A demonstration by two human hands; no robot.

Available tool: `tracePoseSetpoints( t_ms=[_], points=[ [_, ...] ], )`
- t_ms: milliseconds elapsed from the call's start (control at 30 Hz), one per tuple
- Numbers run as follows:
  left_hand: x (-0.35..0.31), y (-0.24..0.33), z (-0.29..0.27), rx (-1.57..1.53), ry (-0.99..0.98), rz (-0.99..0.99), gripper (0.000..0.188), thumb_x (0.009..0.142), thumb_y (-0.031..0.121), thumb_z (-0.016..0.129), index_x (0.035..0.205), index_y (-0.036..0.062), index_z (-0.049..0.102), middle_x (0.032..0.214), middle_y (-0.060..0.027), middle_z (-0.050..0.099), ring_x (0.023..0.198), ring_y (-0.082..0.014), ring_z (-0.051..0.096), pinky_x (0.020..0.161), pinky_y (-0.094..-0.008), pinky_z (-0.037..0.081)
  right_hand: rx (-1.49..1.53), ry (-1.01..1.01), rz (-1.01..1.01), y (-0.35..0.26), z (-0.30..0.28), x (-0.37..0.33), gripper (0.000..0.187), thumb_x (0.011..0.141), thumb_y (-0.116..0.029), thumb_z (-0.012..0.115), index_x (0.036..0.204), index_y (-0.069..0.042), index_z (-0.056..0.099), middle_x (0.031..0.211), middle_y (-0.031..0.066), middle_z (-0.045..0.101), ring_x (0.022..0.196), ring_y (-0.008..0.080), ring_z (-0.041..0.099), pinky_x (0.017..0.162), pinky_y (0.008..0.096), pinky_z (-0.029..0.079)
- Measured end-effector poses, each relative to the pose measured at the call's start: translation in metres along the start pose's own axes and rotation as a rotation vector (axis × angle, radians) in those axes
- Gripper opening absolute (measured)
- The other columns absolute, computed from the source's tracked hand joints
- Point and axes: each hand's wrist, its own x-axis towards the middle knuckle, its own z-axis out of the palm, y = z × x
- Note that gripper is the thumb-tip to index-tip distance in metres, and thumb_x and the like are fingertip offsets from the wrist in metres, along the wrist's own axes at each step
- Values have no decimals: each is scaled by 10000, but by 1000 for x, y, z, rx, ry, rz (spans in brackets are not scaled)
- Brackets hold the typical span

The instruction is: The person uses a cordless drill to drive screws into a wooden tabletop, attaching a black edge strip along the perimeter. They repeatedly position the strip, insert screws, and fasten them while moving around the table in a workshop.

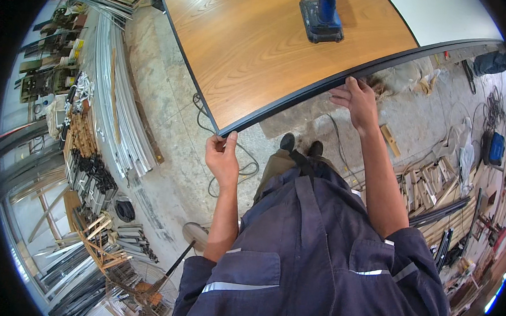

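In front of me lies a wood-grain panel [258, 61] with a black edging strip [299, 98] running along its near side. My left hand [222, 161] is closed at the panel's near left corner, its thumb and fingers pinching the strip's end. Farther right, my right hand [361, 105] grips the same strip, thumb at the edge and fingers reaching under it. On top of the panel stands a blue cordless power tool [325, 16] on its dark battery base; its upper part is cut off by the frame.
A white panel [443, 19] adjoins at the far right. Long metal profiles [111, 87] lie on the floor at left, near a cable [252, 168]. A round-based stand [196, 233] is beside my left forearm. Wood offcuts [432, 181] and a wood block [390, 140] lie at right.
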Motion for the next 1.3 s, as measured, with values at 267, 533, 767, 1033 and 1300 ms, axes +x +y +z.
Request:
tracePoseSetpoints(
  t_ms=[267,533,767,1033,1300],
  points=[
    [10,8,-4,-4,-62,-25,327,919,158,824,1065,-47,615,873,-80,694,834,-121,661,746,-258,522,-32,14,2,-9,9,-7,499,1054,-289,565,1276,157,532,1155,240,638,1017,362,728,792,407,628],
    [22,7,-12,162,-160,45,372,925,152,818,1114,-98,618,892,-102,712,799,-119,655,710,-267,519,5,32,-13,-8,12,-9,549,1036,-312,591,1268,183,548,1175,247,640,965,324,730,783,393,628],
    [30,-7,-20,223,-216,158,287,895,137,845,928,-48,628,898,-34,574,746,-98,580,676,-265,487,5,58,-14,2,13,-2,536,1045,-314,600,1288,161,544,1137,219,667,917,294,744,747,372,629],
    [35,-13,-21,171,-238,132,273,881,114,852,878,-32,621,924,-25,546,750,-96,556,680,-256,473,1,23,-19,19,41,-24,494,986,-319,675,1185,124,588,1022,179,718,824,242,749,677,352,622],
    [41,-6,-29,292,-319,122,277,891,149,848,981,-39,666,962,-59,624,792,-116,607,710,-262,501,98,-8,-21,34,57,-29,490,989,-294,696,1231,110,563,1017,216,719,806,276,760,698,367,642]
  ],
)
